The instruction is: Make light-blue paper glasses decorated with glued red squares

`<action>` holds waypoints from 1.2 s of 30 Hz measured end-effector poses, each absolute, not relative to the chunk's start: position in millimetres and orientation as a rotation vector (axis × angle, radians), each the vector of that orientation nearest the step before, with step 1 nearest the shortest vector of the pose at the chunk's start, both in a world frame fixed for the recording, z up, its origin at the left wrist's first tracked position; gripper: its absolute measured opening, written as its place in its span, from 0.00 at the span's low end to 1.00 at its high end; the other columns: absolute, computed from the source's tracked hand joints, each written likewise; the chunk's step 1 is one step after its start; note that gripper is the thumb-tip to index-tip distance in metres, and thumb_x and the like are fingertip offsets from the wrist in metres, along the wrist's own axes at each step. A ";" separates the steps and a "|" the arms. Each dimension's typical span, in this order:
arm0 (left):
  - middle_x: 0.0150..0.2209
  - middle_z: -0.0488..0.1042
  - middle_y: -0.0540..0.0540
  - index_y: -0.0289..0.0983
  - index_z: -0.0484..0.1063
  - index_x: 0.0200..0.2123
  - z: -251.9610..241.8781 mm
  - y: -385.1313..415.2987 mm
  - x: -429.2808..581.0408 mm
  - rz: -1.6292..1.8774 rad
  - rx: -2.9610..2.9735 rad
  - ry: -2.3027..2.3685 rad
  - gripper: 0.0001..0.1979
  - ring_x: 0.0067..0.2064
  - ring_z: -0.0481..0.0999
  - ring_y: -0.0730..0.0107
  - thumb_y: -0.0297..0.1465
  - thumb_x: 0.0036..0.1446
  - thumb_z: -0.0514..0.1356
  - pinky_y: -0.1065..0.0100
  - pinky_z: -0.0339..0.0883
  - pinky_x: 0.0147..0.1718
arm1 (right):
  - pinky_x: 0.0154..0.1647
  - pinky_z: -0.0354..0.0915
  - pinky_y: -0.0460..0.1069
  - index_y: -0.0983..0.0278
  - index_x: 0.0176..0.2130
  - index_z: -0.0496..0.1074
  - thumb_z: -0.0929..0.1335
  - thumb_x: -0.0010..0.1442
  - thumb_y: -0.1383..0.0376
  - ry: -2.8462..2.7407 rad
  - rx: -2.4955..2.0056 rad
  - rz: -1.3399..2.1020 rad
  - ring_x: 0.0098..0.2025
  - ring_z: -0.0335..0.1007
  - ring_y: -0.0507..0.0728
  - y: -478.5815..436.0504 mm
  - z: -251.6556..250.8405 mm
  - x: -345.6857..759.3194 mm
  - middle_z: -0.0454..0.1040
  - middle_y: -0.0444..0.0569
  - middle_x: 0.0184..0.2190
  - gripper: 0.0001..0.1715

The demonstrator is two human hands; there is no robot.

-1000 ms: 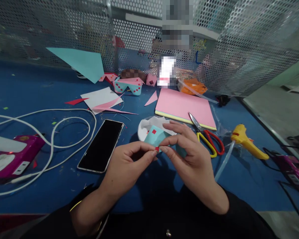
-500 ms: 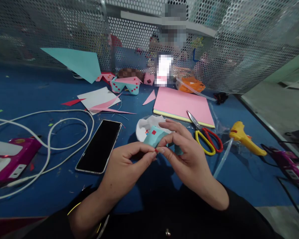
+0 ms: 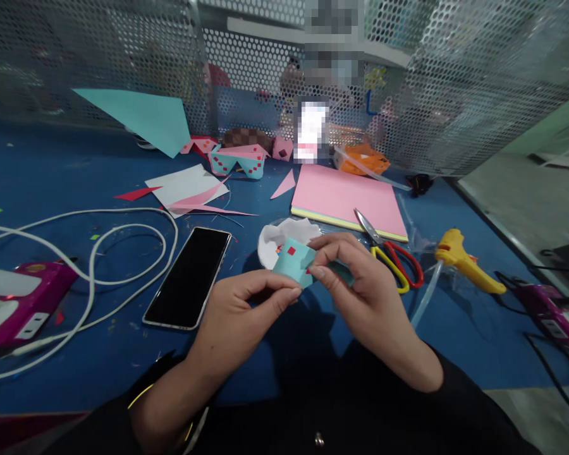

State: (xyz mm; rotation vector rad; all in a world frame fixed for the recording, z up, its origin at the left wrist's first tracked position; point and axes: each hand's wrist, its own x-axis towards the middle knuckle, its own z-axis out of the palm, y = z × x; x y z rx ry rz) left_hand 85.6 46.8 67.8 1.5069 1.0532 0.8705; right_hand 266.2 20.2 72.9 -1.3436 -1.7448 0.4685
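Head view: our left hand (image 3: 246,309) pinched the blue card (image 3: 293,266) before the bowl (image 3: 264,245); our right hand (image 3: 360,278) pinched a red square (image 3: 308,272) at the card's edge. We judged things partway: the first square (image 3: 291,251) on, the held one seemingly unset. We counted one bowl, one card, two squares.

I see the left hand (image 3: 244,306) pinching turquoise paper (image 3: 291,265); the right hand (image 3: 365,291) touches a red scrap (image 3: 308,272) by the paper's edge, grip unclear from here.
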 end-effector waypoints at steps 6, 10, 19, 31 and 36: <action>0.27 0.81 0.50 0.39 0.79 0.26 63.2 46.3 84.5 0.797 1.507 1.050 0.08 0.29 0.76 0.69 0.35 0.55 0.67 0.70 0.68 0.31 | 0.45 0.63 0.53 0.60 0.35 0.67 0.66 0.65 0.67 -1.759 -1.408 0.491 0.40 0.69 0.56 22.2 74.2 270.5 0.72 0.45 0.34 0.05; 0.35 0.81 0.48 0.38 0.64 0.19 61.4 45.3 82.7 0.908 1.477 1.102 0.18 0.34 0.77 0.69 0.36 0.56 0.66 0.71 0.68 0.32 | 0.44 0.62 0.53 0.60 0.35 0.67 0.66 0.65 0.68 -1.759 -1.403 0.504 0.40 0.69 0.56 21.7 73.8 269.8 0.72 0.45 0.34 0.05; 0.30 0.82 0.49 0.38 0.80 0.39 59.8 49.0 86.5 0.831 1.200 1.032 0.08 0.31 0.81 0.70 0.34 0.56 0.67 0.75 0.72 0.27 | 0.46 0.62 0.54 0.60 0.34 0.67 0.66 0.65 0.70 -1.826 -1.404 0.450 0.40 0.69 0.56 21.6 70.2 267.3 0.72 0.45 0.34 0.06; 0.31 0.83 0.49 0.42 0.83 0.39 59.6 48.2 83.8 0.816 1.183 1.016 0.07 0.29 0.81 0.72 0.33 0.57 0.67 0.78 0.72 0.24 | 0.53 0.63 0.57 0.60 0.36 0.70 0.68 0.64 0.70 -1.803 -1.362 0.447 0.51 0.69 0.58 18.3 64.7 260.3 0.72 0.49 0.44 0.05; 0.30 0.83 0.50 0.40 0.83 0.38 61.3 47.8 83.7 0.808 1.173 1.007 0.07 0.29 0.80 0.72 0.33 0.57 0.67 0.78 0.72 0.24 | 0.54 0.63 0.57 0.61 0.36 0.70 0.68 0.63 0.69 -1.791 -1.366 0.411 0.52 0.68 0.58 17.2 60.4 255.4 0.72 0.50 0.45 0.04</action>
